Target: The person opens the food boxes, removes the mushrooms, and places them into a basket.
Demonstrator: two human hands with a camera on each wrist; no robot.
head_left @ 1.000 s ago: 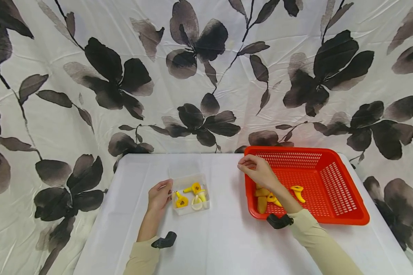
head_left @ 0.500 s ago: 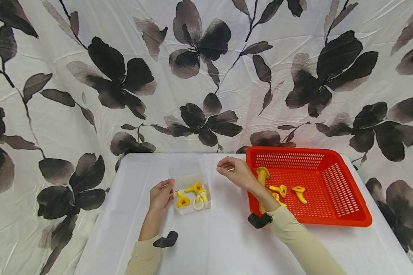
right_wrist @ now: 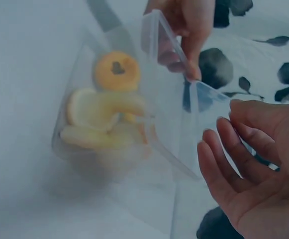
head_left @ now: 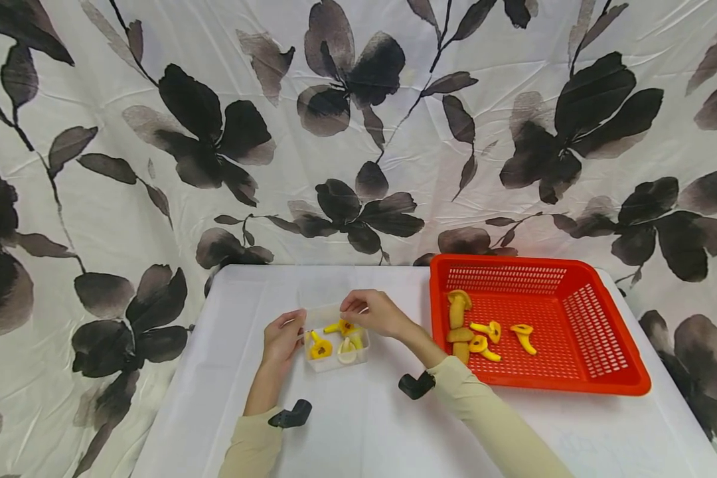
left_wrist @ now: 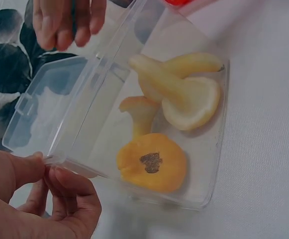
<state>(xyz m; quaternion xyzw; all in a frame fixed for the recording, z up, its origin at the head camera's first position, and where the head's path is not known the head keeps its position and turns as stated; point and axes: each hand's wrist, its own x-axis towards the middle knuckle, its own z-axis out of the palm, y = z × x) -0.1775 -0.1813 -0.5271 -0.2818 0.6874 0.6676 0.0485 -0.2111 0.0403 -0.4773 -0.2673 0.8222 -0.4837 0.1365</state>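
A clear plastic box [head_left: 334,364] with its hinged lid [left_wrist: 47,107] swung back stands on the table. Inside lie several mushrooms: an orange-yellow one [left_wrist: 153,163] with a dark spot on its cap, and paler ones such as the pale mushroom [left_wrist: 189,102] by the far wall. My left hand [head_left: 282,340] pinches the box's rim at the hinge corner between thumb and fingers. Over the box's back right corner hovers my right hand [head_left: 378,312], its fingers loosely bent and nothing between them. In the right wrist view its fingertips are close to the raised lid.
A red perforated basket [head_left: 579,378] stands at the right of the table. Along its left side lie brownish mushrooms [head_left: 459,309], with yellow mushrooms [head_left: 522,337] nearer the middle. White cloth [head_left: 346,425] covers the table, and a flowered curtain [head_left: 358,133] hangs behind.
My right hand has moved left from over the basket to the box's back right corner, uncovering mushrooms at the basket's left side. My left hand stays at the box.
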